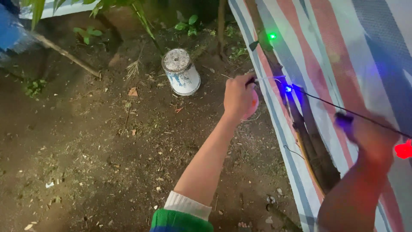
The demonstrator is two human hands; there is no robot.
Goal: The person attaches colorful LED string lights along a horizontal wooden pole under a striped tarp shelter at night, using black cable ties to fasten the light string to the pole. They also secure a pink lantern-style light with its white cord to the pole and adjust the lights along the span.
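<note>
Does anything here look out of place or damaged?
Mostly the white can: it sits tilted on the bare dirt, its paint chipped and stained. Otherwise the left hand and right hand hold a light string along the striped tarp.

An outdoor yard or garden plot after dark

Bare brown soil (pixel 86 141) strewn with dry leaves and twigs, green leafy plants (pixel 90 34) at the edge, a weathered white-and-blue paint bucket (pixel 182 73) standing upside down on the dirt, and a striped red, white and blue plastic tarpaulin (pixel 343 51) hung against a rough wooden pole (pixel 309 141).
</note>
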